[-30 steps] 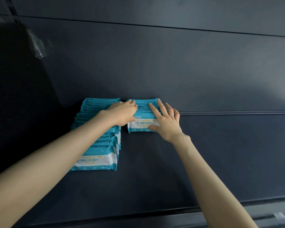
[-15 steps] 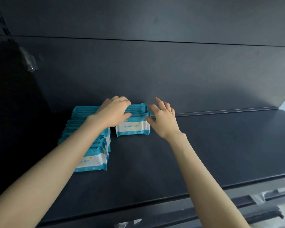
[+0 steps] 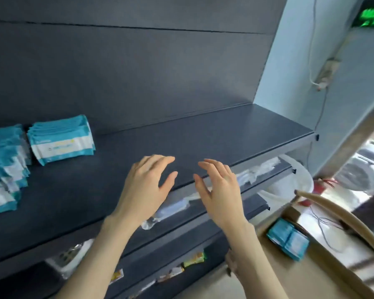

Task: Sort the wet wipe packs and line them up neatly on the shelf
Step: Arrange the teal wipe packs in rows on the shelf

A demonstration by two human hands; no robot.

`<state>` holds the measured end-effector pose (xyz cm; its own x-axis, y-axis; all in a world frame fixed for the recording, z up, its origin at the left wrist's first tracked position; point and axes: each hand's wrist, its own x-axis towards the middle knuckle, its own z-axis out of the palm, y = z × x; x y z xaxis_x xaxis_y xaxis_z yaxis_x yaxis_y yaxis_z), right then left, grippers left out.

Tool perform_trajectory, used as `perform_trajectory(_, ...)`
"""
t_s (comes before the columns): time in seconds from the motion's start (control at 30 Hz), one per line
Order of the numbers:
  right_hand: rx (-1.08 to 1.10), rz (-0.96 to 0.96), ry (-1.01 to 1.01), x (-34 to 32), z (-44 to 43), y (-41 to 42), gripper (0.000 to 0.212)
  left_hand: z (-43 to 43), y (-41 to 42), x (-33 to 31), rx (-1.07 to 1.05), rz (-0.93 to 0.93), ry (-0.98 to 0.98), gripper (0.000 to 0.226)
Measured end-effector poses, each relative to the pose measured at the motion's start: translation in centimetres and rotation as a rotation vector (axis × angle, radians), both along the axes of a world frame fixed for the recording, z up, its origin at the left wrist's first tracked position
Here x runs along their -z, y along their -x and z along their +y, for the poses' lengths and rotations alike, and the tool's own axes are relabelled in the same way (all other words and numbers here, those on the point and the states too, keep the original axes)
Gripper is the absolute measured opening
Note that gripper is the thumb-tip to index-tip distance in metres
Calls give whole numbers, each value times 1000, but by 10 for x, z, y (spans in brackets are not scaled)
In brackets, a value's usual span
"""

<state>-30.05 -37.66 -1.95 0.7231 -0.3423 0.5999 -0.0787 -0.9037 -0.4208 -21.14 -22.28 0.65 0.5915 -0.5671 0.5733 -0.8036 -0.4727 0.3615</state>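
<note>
Hands hung nearest the camera, both in the air over the front edge of the shelf [image 3: 203, 143] and holding nothing. The left hand [image 3: 145, 186] was loosely spread, fingers slightly bent and thumb apart. The right hand [image 3: 220, 190] was likewise slack and empty, its fingers pointing up and to the left. Neither touched a pack.

Down at the lower right, below shelf level, a cardboard box [image 3: 333, 212] held a small cluster of teal wet wipe packs [image 3: 287, 238] not yet put up, so stock was left to place. How many more lay deeper in the box could not be told.

Farther off, at the left end of the shelf, two rows began at the back panel [image 3: 138, 72]. A long row [image 3: 4, 167] ran toward the front and was cut off by the frame edge. Just beside it stood a short row [image 3: 62, 139] of only a few packs at the rear. Both looked fairly square, though blur hid the detail.

By my judgement the job was partly done: the short row wanted filling forward with the boxed packs, and further rows could follow to its right
</note>
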Motion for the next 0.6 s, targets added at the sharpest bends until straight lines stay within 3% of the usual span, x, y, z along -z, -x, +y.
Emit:
perform_trajectory(0.3,278,367,-128,107,-93,199,29,-123,160,130,293,363,-189,44)
perform_trajectory(0.47,408,546,-290,152,-113,274,31,-170,218,177,441,461,-424,37)
perform_trajectory(0.6,548,554,-355,169,-136,298,27,-207,226,191,531,461,-541,41)
